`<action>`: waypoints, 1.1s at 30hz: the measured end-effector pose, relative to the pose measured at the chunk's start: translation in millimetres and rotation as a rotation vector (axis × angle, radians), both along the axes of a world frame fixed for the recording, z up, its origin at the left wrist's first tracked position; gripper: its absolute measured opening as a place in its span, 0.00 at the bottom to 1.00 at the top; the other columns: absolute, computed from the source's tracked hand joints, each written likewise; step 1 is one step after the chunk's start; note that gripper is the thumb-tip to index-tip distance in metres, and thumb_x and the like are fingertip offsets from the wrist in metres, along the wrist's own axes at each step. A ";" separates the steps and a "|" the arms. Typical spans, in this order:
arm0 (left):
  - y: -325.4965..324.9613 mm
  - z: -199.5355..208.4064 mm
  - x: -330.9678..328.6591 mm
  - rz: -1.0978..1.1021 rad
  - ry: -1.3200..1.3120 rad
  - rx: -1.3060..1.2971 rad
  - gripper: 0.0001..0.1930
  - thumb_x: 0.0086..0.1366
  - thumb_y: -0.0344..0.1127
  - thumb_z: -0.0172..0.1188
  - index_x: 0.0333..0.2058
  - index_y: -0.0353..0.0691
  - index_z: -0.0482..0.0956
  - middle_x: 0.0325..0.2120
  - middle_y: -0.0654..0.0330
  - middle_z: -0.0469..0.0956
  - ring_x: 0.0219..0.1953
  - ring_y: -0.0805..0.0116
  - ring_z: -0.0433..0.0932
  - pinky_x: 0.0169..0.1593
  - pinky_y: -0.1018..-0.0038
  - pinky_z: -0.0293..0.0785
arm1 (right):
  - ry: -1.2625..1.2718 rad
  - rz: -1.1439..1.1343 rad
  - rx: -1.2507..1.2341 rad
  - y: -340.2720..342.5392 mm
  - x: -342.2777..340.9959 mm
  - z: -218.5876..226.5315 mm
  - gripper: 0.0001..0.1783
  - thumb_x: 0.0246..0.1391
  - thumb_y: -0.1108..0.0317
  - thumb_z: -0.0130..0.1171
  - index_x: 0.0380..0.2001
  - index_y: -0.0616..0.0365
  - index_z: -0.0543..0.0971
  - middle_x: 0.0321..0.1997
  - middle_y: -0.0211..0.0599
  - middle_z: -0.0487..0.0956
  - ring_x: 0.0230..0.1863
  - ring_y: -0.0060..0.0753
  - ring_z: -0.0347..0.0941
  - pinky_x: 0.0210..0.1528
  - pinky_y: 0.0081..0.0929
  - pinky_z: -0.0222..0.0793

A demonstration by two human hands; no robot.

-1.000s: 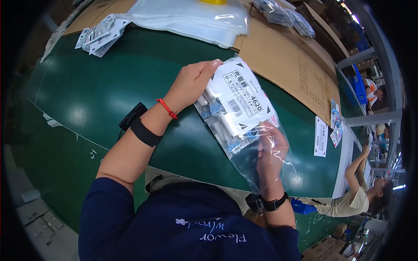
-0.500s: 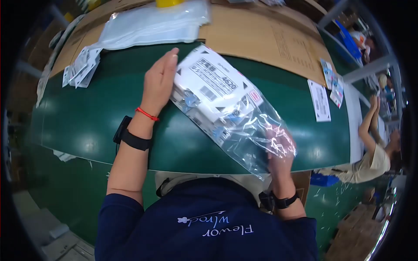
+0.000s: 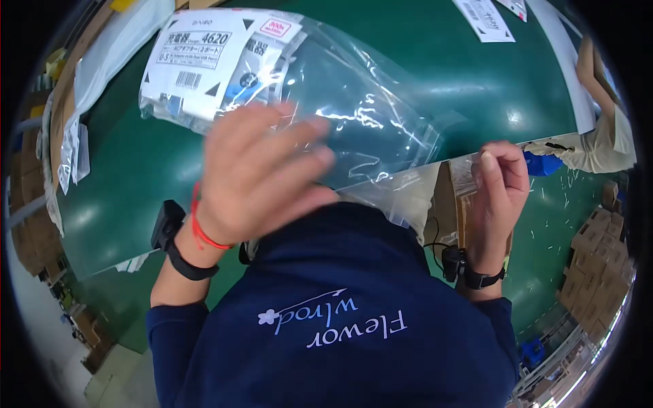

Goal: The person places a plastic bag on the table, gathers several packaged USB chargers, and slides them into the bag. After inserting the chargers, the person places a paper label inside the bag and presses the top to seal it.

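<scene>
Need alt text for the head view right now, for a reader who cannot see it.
A clear plastic bag holding a white-labelled packet lies on a green table. The right hand pinches its open end; the blurred left hand lies over its middle.

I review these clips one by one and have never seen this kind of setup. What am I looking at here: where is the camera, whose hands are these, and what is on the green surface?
There is no machine: a person works with bare hands, filmed by a wide fisheye camera on their own head, looking down, so straight edges bend near the rim. The dark blue shirt is the wearer's own. Their left hand, blurred, lies over a clear plastic bag on the green table. The right hand pinches the bag's open end at the table edge. Inside, at the far end, sits a white labelled package. More clear bags lie at the left. Another person's arm shows at the right.
</scene>
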State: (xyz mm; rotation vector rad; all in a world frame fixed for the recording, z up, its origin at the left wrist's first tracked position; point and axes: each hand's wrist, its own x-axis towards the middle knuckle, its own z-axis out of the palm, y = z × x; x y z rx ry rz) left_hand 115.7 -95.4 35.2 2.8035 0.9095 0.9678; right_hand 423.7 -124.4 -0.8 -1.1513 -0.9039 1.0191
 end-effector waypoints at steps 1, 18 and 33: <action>-8.4 -3.0 10.5 -0.046 -0.006 0.019 0.13 0.53 0.39 0.65 0.38 0.45 0.78 0.44 0.61 0.77 0.47 0.61 0.73 0.50 0.62 0.68 | -0.141 0.178 0.042 0.6 -1.0 7.3 0.08 0.52 0.76 0.60 0.38 0.62 0.78 0.28 0.27 0.74 0.23 0.14 0.63 0.23 0.13 0.57; -41.4 -50.8 70.9 0.003 -0.117 0.136 0.05 0.46 0.33 0.62 0.22 0.47 0.74 0.37 0.67 0.73 0.40 0.69 0.70 0.40 0.69 0.67 | -0.561 0.922 0.126 4.5 -24.7 11.9 0.08 0.39 0.73 0.69 0.26 0.56 0.80 0.28 0.32 0.76 0.32 0.32 0.73 0.33 0.26 0.68; -44.8 -48.3 62.6 -0.048 -0.156 0.106 0.12 0.41 0.36 0.70 0.27 0.46 0.80 0.34 0.66 0.76 0.36 0.67 0.70 0.37 0.70 0.65 | -0.534 0.765 0.216 16.6 -13.8 -0.5 0.05 0.52 0.73 0.59 0.30 0.58 0.72 0.35 0.35 0.73 0.33 0.27 0.68 0.35 0.25 0.64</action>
